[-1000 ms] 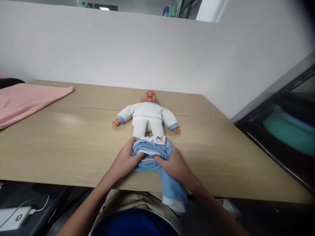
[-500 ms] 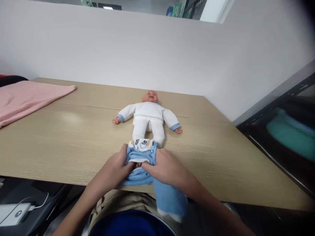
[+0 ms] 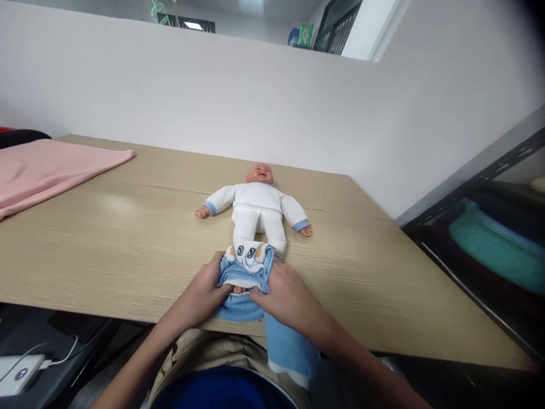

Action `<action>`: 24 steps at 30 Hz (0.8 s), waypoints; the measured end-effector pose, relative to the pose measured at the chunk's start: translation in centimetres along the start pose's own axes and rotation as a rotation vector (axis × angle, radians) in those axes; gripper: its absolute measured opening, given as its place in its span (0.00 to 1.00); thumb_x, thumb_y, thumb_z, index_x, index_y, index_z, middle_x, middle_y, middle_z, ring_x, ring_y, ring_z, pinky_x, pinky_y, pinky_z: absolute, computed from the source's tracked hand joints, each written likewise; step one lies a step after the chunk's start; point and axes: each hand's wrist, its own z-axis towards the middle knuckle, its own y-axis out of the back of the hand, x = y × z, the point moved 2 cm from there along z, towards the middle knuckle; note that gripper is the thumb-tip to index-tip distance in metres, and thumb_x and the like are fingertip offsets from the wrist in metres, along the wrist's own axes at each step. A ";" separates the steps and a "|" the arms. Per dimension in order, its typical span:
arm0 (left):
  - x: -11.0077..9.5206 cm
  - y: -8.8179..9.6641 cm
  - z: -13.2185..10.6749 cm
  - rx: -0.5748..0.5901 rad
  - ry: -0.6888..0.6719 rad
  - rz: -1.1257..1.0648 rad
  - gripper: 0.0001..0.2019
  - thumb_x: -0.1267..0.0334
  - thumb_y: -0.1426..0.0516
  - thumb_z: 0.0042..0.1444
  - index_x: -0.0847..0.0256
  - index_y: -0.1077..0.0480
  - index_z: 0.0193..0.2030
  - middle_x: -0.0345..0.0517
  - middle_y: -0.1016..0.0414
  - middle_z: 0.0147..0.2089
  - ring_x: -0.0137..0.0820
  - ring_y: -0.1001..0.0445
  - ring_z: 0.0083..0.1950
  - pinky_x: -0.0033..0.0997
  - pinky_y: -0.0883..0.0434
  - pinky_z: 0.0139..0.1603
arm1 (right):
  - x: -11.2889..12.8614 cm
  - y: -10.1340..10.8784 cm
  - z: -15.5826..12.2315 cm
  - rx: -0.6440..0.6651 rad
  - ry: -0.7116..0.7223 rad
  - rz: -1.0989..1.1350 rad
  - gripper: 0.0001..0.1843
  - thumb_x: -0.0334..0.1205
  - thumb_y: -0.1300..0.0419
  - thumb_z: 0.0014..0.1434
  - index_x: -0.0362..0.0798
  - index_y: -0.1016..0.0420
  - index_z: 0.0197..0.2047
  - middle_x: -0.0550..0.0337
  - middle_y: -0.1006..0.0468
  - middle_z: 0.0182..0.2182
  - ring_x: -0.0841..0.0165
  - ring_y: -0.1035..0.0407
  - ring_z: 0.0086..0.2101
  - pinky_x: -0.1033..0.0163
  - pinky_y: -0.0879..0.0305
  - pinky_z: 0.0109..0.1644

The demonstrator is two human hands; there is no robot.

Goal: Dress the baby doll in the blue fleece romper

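Observation:
A baby doll (image 3: pixel 259 196) in a white suit with blue cuffs lies on its back, head away from me. Around its lower legs is a pair of blue terry trousers (image 3: pixel 242 307) with an animal face on a white patch. My left hand (image 3: pixel 208 289) grips the bunched left edge of the fabric, thumb inside the opening. On the right edge my right hand (image 3: pixel 283 292) pinches the cloth the same way. The doll's toes show between my thumbs in the opening. One blue trouser leg (image 3: pixel 292 349) hangs over the table's front edge, beneath my right forearm.
The doll lies on a wooden table (image 3: pixel 128 250). A pink cloth (image 3: pixel 55 167) is spread at the left. White wall (image 3: pixel 204 96) stands behind the table. At the right is a dark shelf with a teal item (image 3: pixel 489 244). A white power strip (image 3: pixel 19 372) lies at lower left.
The view has tilted up slightly. Both hands keep their hold on the trousers, and the opening has shifted a little, with the doll's toes now showing more clearly.

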 end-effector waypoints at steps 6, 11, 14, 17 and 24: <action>0.4 0.8 0.0 -0.018 -0.041 -0.183 0.24 0.60 0.38 0.68 0.59 0.29 0.69 0.54 0.18 0.68 0.48 0.21 0.71 0.45 0.27 0.73 | -1.2 0.3 0.2 -0.089 0.007 0.173 0.18 0.25 0.35 0.58 0.47 0.18 0.51 0.51 0.10 0.49 0.53 0.16 0.51 0.52 0.22 0.58; 0.9 2.1 1.1 -0.024 -0.081 -0.102 0.22 0.58 0.38 0.68 0.59 0.24 0.66 0.53 0.16 0.68 0.51 0.20 0.69 0.48 0.26 0.74 | -2.3 0.3 0.8 -0.166 0.058 0.224 0.08 0.31 0.33 0.58 0.50 0.22 0.42 0.57 0.11 0.39 0.58 0.17 0.39 0.56 0.22 0.47; 0.7 3.5 2.3 0.085 -0.114 -0.088 0.20 0.51 0.37 0.70 0.57 0.20 0.63 0.52 0.15 0.66 0.53 0.20 0.69 0.49 0.26 0.73 | -3.2 1.0 1.7 -0.203 0.152 0.268 0.11 0.34 0.32 0.59 0.50 0.20 0.46 0.56 0.11 0.43 0.57 0.17 0.42 0.53 0.20 0.51; 0.2 4.9 3.9 0.221 -0.144 -0.093 0.19 0.46 0.35 0.69 0.58 0.18 0.56 0.52 0.15 0.63 0.53 0.21 0.68 0.48 0.26 0.72 | -4.3 2.0 3.4 -0.048 0.162 0.338 0.14 0.40 0.31 0.65 0.50 0.16 0.54 0.53 0.09 0.50 0.53 0.16 0.50 0.47 0.19 0.59; 1.1 6.8 7.3 0.454 0.002 -0.171 0.28 0.42 0.26 0.60 0.58 0.20 0.59 0.50 0.15 0.59 0.50 0.20 0.61 0.46 0.23 0.63 | -5.8 4.4 5.2 0.173 0.071 0.395 0.34 0.59 0.22 0.64 0.49 0.16 0.66 0.51 0.11 0.59 0.44 0.18 0.60 0.44 0.24 0.69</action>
